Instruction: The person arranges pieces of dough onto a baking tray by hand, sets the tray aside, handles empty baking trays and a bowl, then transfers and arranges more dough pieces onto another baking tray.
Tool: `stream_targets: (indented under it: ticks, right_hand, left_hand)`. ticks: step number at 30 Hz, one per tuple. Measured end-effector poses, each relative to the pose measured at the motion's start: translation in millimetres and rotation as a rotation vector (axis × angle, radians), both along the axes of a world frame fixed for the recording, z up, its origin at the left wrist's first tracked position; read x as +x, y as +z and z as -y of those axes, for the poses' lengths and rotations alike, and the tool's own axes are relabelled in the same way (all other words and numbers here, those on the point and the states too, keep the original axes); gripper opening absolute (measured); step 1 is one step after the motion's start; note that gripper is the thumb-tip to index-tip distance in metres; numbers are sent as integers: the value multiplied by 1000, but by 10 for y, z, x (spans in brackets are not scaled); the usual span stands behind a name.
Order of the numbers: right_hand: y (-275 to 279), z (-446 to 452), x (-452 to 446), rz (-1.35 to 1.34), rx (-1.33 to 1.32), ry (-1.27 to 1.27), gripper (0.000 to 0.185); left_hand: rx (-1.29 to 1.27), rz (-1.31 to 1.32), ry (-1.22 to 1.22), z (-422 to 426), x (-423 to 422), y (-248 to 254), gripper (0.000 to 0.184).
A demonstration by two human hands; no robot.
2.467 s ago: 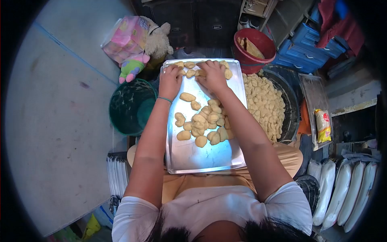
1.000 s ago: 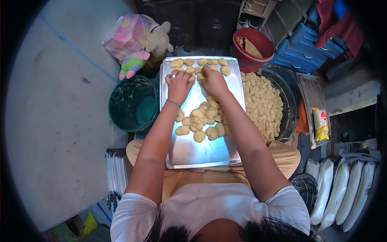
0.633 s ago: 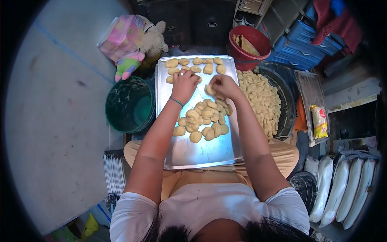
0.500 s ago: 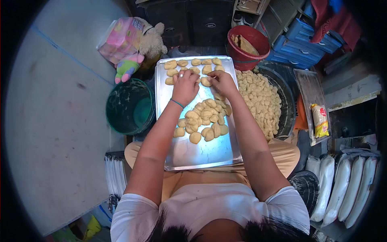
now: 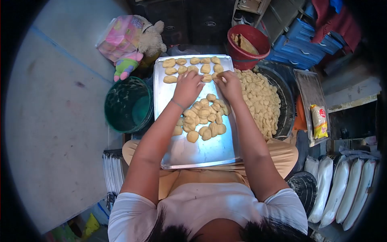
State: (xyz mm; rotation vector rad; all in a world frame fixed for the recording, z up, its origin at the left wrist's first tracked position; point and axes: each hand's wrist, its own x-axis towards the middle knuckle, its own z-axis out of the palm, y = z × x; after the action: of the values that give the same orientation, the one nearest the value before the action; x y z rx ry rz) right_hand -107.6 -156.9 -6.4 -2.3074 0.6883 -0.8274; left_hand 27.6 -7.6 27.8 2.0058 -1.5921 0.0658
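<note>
A metal baking tray (image 5: 197,155) lies across the lap, with rows of tan dough pieces (image 5: 169,62) at its far end and a loose heap of dough balls (image 5: 203,113) in the middle. My left hand (image 5: 188,88) reaches over the third row, fingers spread and lying against the dough there; some pieces beneath it are hidden. Next to its fingertips sits one dough piece (image 5: 207,78). At the right end of this row, my right hand (image 5: 230,85) has its thumb and fingers closed on a dough piece (image 5: 215,76), partly covered by the fingers.
Right of the tray, a big black basin (image 5: 287,101) holds many dough balls. A red bucket (image 5: 258,60) stands behind it and a green bucket (image 5: 121,125) at left. A board (image 5: 302,80) bears a yellow-and-white packet (image 5: 319,121). Filled plastic bags (image 5: 336,193) line the lower right.
My right hand has drawn slightly back and right, now at the row's right end. A dough piece in the third row shows more fully between the hands. The view has shifted slightly.
</note>
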Motion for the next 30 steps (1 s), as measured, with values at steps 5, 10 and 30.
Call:
stream_targets:
  ticks: [5, 10, 30]
  right_hand:
    - [122, -549, -367, -206, 67, 243, 26]
    - [189, -543, -294, -319, 428, 439, 32]
    - [143, -609, 260, -73, 295, 139, 23]
  left_hand:
    - [277, -358, -201, -914, -136, -52, 29]
    - [170, -658, 19, -1165, -187, -9, 24]
    - [-1, 203, 89, -586, 324, -169, 25]
